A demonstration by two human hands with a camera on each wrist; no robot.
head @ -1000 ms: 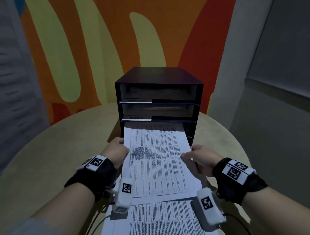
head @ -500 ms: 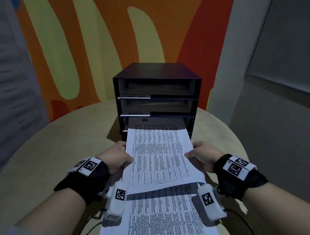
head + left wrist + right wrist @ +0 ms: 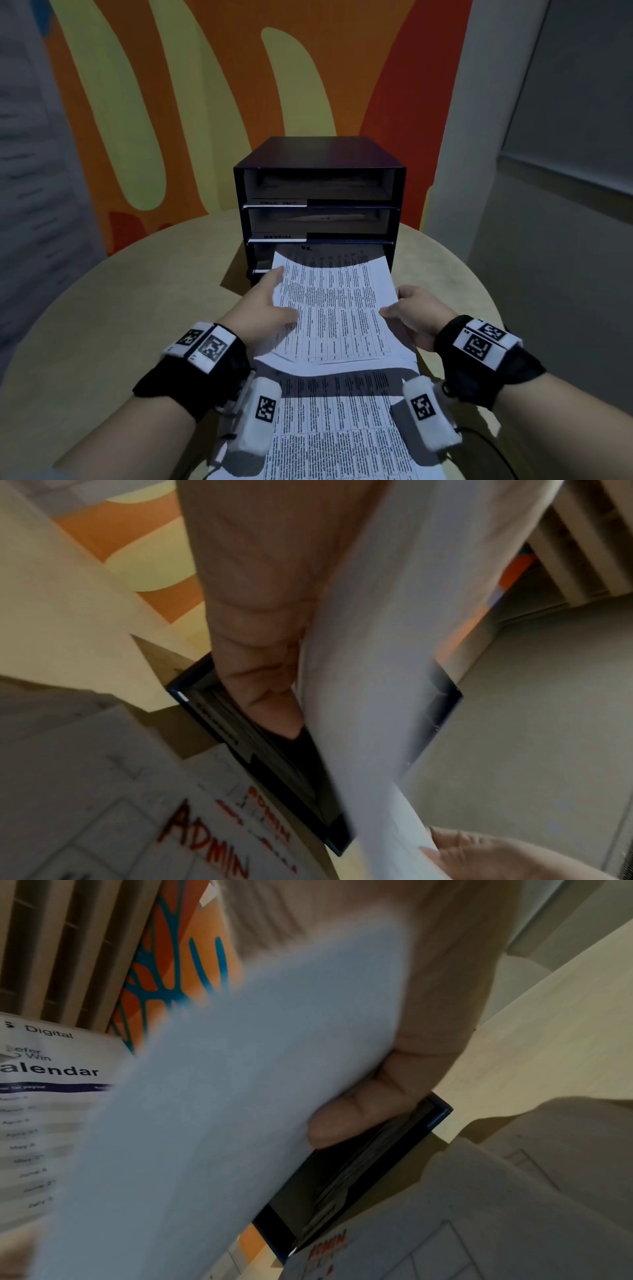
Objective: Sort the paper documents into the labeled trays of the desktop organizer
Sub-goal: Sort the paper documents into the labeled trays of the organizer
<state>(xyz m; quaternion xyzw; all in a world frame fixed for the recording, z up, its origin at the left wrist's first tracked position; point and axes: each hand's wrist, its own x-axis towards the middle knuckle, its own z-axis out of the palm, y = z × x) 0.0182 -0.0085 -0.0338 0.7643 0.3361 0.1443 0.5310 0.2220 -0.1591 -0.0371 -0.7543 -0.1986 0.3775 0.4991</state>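
White printed paper sits between both hands: the held document is a sheet covered in dense columns of text, raised off the counter and tilted, its far edge at the mouth of the lowest tray. The left hand lies along the sheet's left edge with fingers stretched forward toward the organizer and the thumb resting on top of the page; from the left wrist view the fingers run straight beneath the paper, supporting rather than gripping it. The right hand pinches the right edge, thumb on top and fingers curled underneath, which the right wrist view confirms.

Below the wrists, a stack of documents with similar printed text lies flat on the counter, a round pale surface; the wrist views show red handwriting reading "ADMIN" on sheets there. Just beyond the held sheet stands the black desktop organizer, with three trays stacked one above another. The upper two carry white label strips at their front left edges, too blurred to read, and papers lie inside them. Behind it rises an orange, yellow and red patterned wall.
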